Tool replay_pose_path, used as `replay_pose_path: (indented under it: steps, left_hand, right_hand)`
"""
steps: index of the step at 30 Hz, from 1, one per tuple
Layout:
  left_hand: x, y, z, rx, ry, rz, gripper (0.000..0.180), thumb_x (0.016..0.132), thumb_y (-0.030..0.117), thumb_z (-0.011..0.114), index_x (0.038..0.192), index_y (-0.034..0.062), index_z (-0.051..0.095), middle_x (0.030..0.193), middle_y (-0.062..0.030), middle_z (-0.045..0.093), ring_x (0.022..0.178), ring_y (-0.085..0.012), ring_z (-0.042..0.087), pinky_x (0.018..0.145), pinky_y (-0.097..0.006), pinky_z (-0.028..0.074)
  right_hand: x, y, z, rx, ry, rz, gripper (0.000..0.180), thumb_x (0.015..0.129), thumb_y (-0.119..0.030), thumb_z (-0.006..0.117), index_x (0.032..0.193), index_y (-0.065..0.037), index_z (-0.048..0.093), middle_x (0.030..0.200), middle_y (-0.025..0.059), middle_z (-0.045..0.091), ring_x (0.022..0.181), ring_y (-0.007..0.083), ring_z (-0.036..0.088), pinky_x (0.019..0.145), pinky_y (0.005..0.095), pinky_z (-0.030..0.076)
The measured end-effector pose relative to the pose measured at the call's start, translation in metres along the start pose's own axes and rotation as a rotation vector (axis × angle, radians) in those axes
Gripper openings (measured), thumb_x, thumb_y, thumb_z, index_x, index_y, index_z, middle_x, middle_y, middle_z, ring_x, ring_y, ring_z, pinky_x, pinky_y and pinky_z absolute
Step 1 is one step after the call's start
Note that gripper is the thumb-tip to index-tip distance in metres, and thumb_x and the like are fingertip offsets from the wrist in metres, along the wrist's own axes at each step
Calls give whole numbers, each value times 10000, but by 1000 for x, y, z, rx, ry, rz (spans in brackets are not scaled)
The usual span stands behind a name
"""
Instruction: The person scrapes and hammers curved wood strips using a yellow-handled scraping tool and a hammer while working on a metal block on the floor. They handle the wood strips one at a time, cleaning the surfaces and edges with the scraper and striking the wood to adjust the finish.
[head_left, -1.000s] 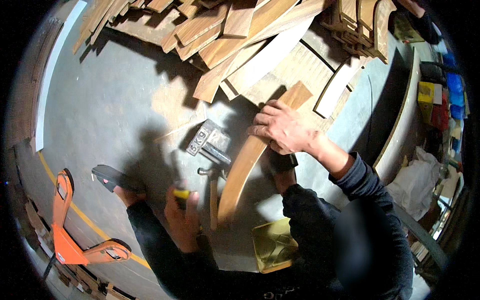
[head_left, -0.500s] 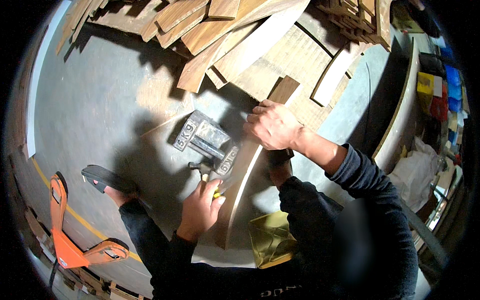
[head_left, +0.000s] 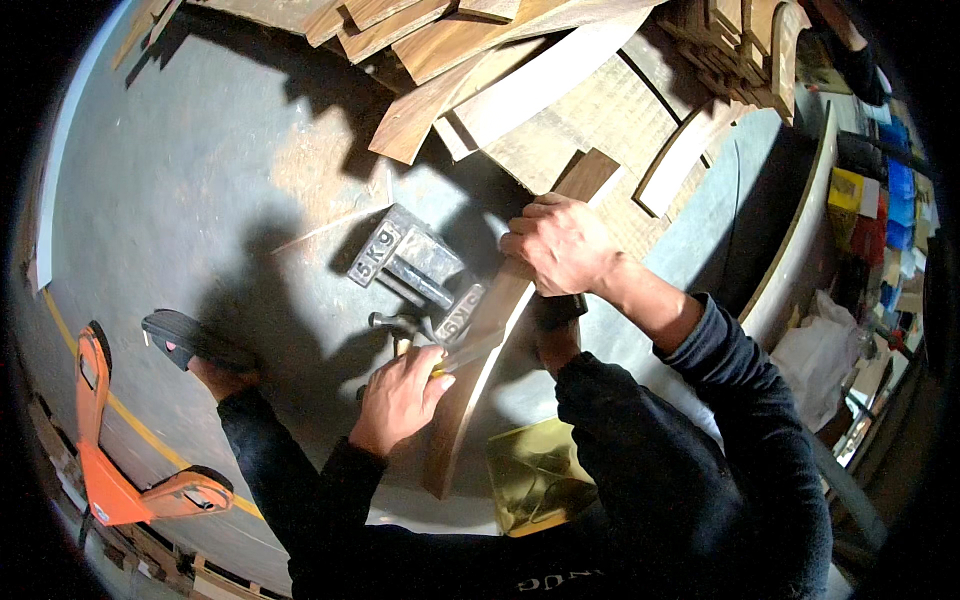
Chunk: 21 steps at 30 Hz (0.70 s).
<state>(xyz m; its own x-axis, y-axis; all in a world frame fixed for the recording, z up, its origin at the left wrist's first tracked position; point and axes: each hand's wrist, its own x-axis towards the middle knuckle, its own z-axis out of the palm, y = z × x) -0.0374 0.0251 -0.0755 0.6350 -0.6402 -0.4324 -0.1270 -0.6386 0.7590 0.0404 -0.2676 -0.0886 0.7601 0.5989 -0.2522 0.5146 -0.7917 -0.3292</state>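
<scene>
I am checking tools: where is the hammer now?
In the head view, the hammer is slightly left of centre, its head just beyond the person's left hand and beside the grey metal weight; the hand hides much of its handle.

An orange pallet truck (head_left: 110,490) stands at lower left, its two forks spread in a V, with a yellow line (head_left: 133,425) on the grey floor (head_left: 180,200) passing its open side. At right, a crumpled whitish plastic bag (head_left: 812,370) lies near a yellow box (head_left: 845,190) and a co-worker's dark sleeve (head_left: 862,78) shows farther up.
</scene>
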Motion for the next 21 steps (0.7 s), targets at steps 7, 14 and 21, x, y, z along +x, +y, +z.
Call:
replay_pose_path:
  steps: [7, 14, 21]
  left_hand:
    - [1, -5, 13, -43, -29, -37, 286, 891, 262, 581, 1057, 43, 499, 931, -184, 600, 847, -394, 600, 698, -462, 480]
    - [4, -7, 22, -53, -19, -50, 283, 888, 270, 584, 1033, 43, 496, 921, -190, 599, 829, -396, 604, 695, -472, 479]
    - [13, -12, 19, 64, -5, -18, 316, 883, 289, 582, 1070, 49, 497, 931, -189, 614, 822, -407, 606, 683, -485, 484]
  right_hand:
    - [0, -2, -3, 5, 36, -4, 137, 681, -227, 594, 760, -127, 640, 761, 66, 623, 803, 249, 633, 738, 363, 523]
    - [-1, -1, 4, -33, 58, -6, 155, 735, -299, 595, 746, -148, 629, 776, 59, 619, 820, 242, 636, 727, 368, 523]
    - [-2, 1, 4, -72, 43, -18, 142, 692, -258, 579, 748, -129, 597, 747, 9, 567, 808, 192, 601, 754, 315, 500]
